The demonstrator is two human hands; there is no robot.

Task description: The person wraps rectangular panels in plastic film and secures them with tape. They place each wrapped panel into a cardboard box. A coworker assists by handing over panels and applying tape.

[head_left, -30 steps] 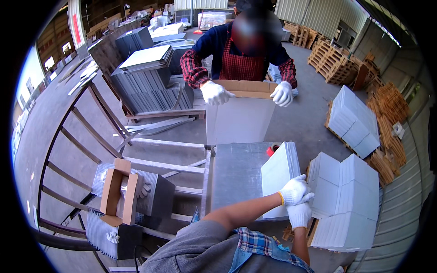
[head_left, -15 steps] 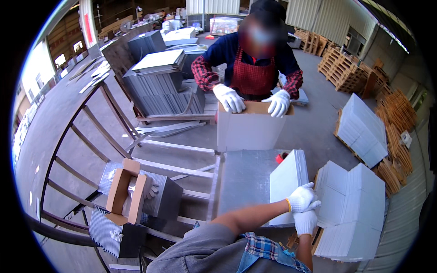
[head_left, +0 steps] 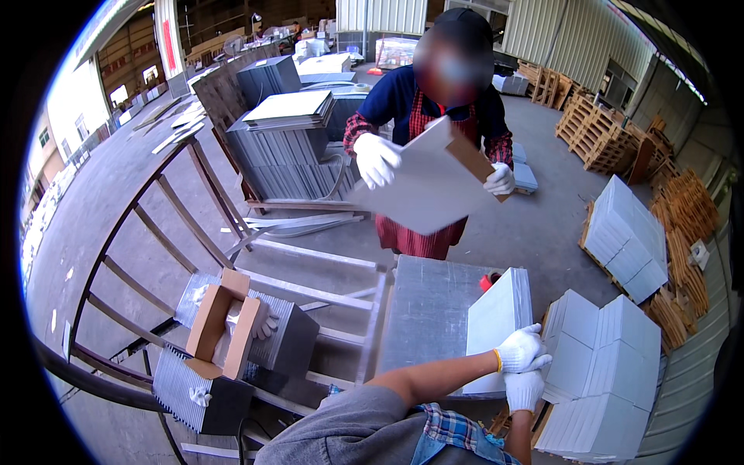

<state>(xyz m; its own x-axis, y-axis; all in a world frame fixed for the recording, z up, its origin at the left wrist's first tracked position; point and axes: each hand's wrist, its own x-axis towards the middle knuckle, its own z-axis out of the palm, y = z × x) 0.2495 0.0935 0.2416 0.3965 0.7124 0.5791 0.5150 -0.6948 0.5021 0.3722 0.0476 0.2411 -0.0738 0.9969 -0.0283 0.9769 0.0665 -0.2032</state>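
Note:
My left hand point(head_left: 522, 349), in a white knit glove with a yellow cuff, lies over the top of my gloved right hand point(head_left: 525, 390) and is closed on it. The right hand's fingers are hidden under the left. Both hands are by the near right edge of several white flat panels point(head_left: 494, 322) standing together on a grey-topped table point(head_left: 422, 310). Across the table a co-worker in white gloves and a red checked apron holds a large flat white carton point(head_left: 426, 182) with a brown side, tilted in the air.
A red tape roll point(head_left: 488, 282) lies behind the panels. Stacked white cartons point(head_left: 601, 364) stand at my right. To the left, an open brown box point(head_left: 221, 329) holding gloves sits on grey panel stacks, beside a metal rail frame point(head_left: 310, 291). Wooden pallets point(head_left: 593, 128) are farther back.
The co-worker has raised the white carton off its upright stand at the table's far edge and tilted it. My hands stay together by the panels; the view has shifted slightly.

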